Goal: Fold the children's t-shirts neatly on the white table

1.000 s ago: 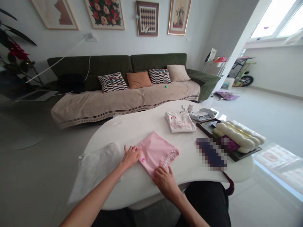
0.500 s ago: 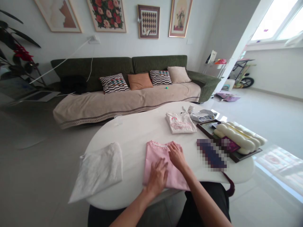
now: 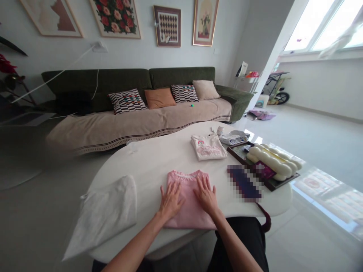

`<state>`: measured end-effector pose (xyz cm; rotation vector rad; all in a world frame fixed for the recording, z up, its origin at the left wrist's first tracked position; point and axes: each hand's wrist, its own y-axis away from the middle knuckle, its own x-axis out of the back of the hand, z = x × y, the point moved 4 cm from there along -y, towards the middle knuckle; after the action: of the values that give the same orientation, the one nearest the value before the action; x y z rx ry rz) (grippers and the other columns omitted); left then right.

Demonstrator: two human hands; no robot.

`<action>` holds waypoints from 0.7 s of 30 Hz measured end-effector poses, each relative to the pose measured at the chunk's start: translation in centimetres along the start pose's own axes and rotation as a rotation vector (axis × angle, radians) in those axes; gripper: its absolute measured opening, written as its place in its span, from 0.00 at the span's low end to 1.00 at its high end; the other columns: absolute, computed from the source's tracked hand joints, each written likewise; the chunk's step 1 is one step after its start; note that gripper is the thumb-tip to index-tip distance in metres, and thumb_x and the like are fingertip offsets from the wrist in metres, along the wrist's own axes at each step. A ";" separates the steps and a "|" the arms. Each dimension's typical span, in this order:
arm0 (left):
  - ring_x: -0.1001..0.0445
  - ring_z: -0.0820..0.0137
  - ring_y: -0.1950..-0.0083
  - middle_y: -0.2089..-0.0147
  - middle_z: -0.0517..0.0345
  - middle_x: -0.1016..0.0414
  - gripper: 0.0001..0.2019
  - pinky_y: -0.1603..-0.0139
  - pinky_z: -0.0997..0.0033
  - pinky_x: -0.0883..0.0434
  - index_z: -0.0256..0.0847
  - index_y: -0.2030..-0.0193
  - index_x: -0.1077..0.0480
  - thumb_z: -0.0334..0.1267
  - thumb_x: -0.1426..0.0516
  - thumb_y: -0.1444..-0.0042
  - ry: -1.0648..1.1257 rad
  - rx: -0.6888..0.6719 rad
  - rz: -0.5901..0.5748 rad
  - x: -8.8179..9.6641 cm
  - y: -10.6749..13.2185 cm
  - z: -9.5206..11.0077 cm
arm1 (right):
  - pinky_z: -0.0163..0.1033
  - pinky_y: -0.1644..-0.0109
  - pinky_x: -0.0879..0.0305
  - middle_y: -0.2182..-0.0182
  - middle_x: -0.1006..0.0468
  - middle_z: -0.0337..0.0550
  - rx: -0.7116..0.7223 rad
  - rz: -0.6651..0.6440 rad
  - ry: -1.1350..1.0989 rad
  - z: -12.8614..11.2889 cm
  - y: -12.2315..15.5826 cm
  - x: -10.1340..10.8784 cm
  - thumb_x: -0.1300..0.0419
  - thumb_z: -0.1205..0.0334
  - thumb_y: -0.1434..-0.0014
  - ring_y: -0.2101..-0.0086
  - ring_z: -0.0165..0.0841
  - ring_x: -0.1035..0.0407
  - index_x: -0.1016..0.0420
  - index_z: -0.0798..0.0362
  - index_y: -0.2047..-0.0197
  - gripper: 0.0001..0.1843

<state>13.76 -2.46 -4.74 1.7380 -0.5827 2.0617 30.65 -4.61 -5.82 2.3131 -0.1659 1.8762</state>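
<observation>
A pink shirt (image 3: 188, 211), folded into a rough rectangle, lies on the white table with its collar toward the far side. My left hand (image 3: 170, 200) rests flat on its left part, fingers spread. On its right part lies my right hand (image 3: 206, 195), also flat with the fingers apart. To the left is a white garment (image 3: 109, 215), loosely laid and hanging over the table's edge. Farther back sits a folded white shirt with a pink print (image 3: 209, 147).
The white table (image 3: 151, 160) has a rounded edge. At its right stand a dark tray (image 3: 273, 186) with a puffy cream-coloured object (image 3: 273, 160) and a blurred dark item (image 3: 244, 183). A plastic packet (image 3: 234, 137) lies behind. Beyond is a green sofa (image 3: 124, 81) with cushions.
My left hand has moved left and away from me over the pink shirt, its fingers now spread. My right hand has shifted slightly nearer me. The camera view has turned a little right.
</observation>
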 end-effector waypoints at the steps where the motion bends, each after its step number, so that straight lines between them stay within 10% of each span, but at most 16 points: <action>1: 0.62 0.54 0.34 0.33 0.51 0.59 0.31 0.42 0.37 0.61 0.43 0.35 0.59 0.52 0.59 0.42 0.001 0.014 -0.002 0.2 -0.8 -0.3 | 0.57 0.41 0.62 0.36 0.64 0.42 -0.030 0.007 0.001 0.4 -0.6 0.1 0.62 0.53 0.38 0.38 0.37 0.73 0.65 0.49 0.35 0.31; 10: 0.63 0.57 0.33 0.33 0.50 0.60 0.30 0.40 0.46 0.53 0.42 0.36 0.53 0.49 0.53 0.44 0.194 0.096 -0.073 -0.5 -3.7 -2.6 | 0.53 0.42 0.55 0.36 0.58 0.48 -0.005 0.012 -0.159 2.0 -1.7 0.8 0.56 0.58 0.42 0.38 0.38 0.66 0.62 0.54 0.35 0.33; 15: 0.35 0.62 0.46 0.49 0.42 0.34 0.23 0.47 0.61 0.36 0.33 0.43 0.42 0.38 0.53 0.45 0.397 0.306 0.199 -0.3 0.8 -4.8 | 0.40 0.52 0.40 0.54 0.31 0.58 -0.140 0.181 -0.268 5.2 2.5 1.8 0.55 0.61 0.43 0.54 0.39 0.35 0.40 0.63 0.47 0.23; 21: 0.29 0.60 0.55 0.58 0.44 0.28 0.21 0.52 0.61 0.34 0.32 0.53 0.35 0.37 0.44 0.54 0.748 0.517 0.071 -0.7 4.7 -4.2 | 0.36 0.64 0.40 0.67 0.27 0.50 -0.251 0.107 -0.335 4.9 5.3 0.8 0.49 0.61 0.48 0.65 0.37 0.31 0.35 0.57 0.58 0.14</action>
<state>7.84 -4.18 -6.41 0.9969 0.1345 2.8357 34.58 -10.72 -5.71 2.4573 -0.5416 1.3972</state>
